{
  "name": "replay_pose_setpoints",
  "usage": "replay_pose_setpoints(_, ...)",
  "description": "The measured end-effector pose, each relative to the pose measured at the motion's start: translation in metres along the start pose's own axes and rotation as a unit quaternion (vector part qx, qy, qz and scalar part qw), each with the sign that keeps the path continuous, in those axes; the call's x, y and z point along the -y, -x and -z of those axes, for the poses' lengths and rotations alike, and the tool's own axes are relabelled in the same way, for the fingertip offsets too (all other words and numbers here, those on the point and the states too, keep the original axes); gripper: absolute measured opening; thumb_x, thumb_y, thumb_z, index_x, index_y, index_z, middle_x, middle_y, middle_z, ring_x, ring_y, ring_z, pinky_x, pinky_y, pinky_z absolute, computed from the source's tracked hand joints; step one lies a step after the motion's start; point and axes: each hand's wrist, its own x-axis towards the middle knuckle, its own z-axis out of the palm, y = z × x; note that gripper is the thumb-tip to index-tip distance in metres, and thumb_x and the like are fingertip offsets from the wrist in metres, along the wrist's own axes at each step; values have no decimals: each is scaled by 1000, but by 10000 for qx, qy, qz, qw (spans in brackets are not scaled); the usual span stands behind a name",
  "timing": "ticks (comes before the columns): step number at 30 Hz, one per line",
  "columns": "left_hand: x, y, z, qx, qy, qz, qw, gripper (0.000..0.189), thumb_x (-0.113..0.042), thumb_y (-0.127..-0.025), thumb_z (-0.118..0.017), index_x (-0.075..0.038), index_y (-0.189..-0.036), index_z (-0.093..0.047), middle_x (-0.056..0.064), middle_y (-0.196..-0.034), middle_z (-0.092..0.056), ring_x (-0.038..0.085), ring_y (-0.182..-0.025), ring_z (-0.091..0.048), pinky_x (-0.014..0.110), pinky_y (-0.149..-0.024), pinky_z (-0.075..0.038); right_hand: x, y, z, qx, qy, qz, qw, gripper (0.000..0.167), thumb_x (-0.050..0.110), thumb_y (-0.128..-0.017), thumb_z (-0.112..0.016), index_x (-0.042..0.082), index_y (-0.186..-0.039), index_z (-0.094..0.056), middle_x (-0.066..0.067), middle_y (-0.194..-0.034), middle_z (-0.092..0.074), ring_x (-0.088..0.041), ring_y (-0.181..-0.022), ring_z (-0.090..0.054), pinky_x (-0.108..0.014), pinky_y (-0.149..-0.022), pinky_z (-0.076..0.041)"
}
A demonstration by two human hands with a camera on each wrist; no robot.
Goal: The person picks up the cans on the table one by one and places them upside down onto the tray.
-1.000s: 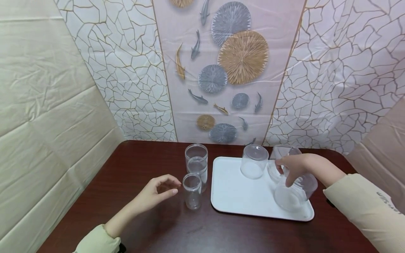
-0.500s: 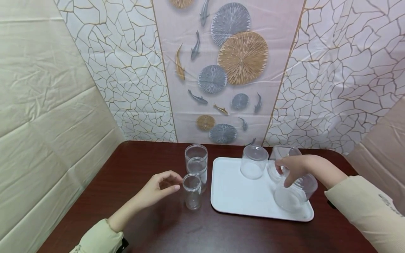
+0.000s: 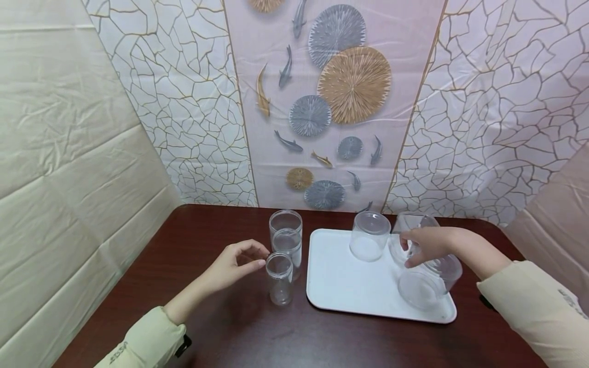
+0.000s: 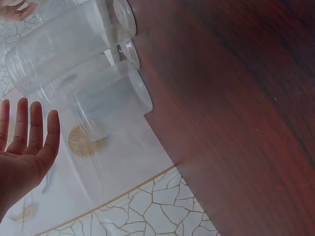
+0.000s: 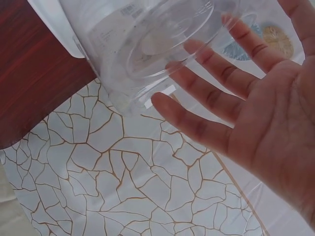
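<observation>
Left hand (image 3: 230,263): fingers apart; small clear cylindrical jar (image 3: 279,287) upright on dark red-brown bench (image 3: 349,342), just beside its fingertips at 4 o'clock, contact unclear. Right hand (image 3: 430,244): fingers spread above white rectangular tray (image 3: 352,286); wide clear cylindrical container (image 3: 421,290) at 6 o'clock.

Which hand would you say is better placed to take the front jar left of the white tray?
Probably the left hand: it is close beside the front jar, while the right hand is at the wider jars on the tray.
</observation>
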Motion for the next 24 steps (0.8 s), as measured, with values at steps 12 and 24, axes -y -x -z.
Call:
replay_pose_setpoints(12,5,-15,-2,-240,66,47,9997,19,-10,-87,-66,-4,-105,-64,12,-97,-68,9,-86,-62,26,-76,-51,0,3,-7,-1192,391,412,9912,32,32,-84,-69,12,-106,-57,-4,-100,-64,-17,-86,-61,-38,-73,-51)
replay_pose_setpoints(24,11,-41,-11,-692,425,147,9966,34,-8,-85,-67,-5,-118,-56,22,-115,-58,32,-100,-61,33,-81,-53,16,5,-20,-2641,787,914,9569,56,24,-81,-72,1,-127,-49,-9,-100,-65,-25,-85,-65,-39,-70,-53)
